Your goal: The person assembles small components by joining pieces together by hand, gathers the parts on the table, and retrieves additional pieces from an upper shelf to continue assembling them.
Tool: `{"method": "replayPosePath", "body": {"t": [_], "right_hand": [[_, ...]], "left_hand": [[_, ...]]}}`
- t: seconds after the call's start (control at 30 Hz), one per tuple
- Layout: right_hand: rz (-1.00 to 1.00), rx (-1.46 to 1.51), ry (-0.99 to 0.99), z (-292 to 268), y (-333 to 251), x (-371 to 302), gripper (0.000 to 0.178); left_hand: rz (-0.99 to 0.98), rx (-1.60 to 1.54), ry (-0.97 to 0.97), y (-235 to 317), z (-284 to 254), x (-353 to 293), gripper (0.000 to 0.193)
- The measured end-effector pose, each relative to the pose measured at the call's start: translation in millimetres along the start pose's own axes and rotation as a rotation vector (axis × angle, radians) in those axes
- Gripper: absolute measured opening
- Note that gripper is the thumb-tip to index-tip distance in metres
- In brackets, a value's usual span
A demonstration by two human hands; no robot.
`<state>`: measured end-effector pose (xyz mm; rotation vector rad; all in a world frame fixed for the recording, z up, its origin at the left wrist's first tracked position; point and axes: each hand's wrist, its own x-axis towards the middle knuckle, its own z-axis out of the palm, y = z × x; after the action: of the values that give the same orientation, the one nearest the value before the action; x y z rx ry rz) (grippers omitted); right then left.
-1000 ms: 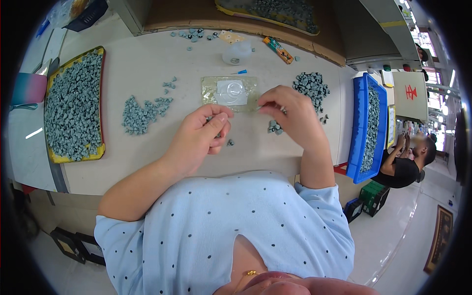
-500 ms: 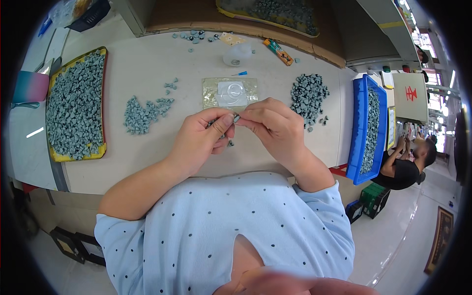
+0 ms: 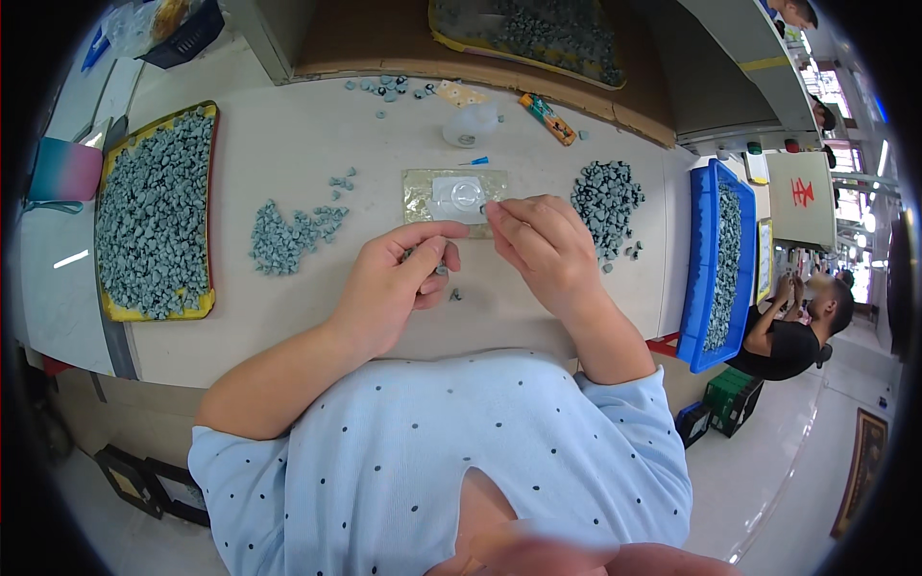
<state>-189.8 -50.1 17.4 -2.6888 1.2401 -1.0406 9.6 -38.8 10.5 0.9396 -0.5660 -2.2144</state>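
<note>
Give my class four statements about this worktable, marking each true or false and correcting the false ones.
1. The blue bin stands to the right of the right hand. True.
2. The left hand lies flat and open. False: it is curled, with grey-green pieces showing in it.
3. The yellow tray on the left holds many small pieces. True.
4. The small blue item lies on the near side of the translucent mat. False: it lies beyond it.

Light: bright, cool white, even across the worktable [image 3: 365, 173]; 1 glare streak lies at far left. Shelf interior [image 3: 711, 96]: dim. Floor [image 3: 788, 461]: glossy, reflective. Focus: left hand [image 3: 384, 283] and right hand [image 3: 543, 250] fairly crisp; lower-edge patch [image 3: 557, 544] blurs. Optics: fisheye; edges bow, corners blacken.
</note>
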Motion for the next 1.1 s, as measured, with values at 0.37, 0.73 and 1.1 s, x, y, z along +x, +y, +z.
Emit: {"method": "replayPosePath", "body": {"t": [0.37,0.73,1.1], "right_hand": [[-0.086,-0.146,-0.108,5.7,-0.3,7.8,0.029],[0.61,0.603,0.027,8.3,-11.5,2.9,0.011],[0.391,0.516,0.025,11.8,-22.1,3.9,0.016]], "left_hand": [[-0.107,-0.087,-0.033,2.6,-13.3,0.4,0.018],[-0.177,-0.199,-0.046,8.5,-14.3,1.1,0.033],[-0.145,-0.136,-0.001,2.3,-11.6,5.9,0.042]]}}
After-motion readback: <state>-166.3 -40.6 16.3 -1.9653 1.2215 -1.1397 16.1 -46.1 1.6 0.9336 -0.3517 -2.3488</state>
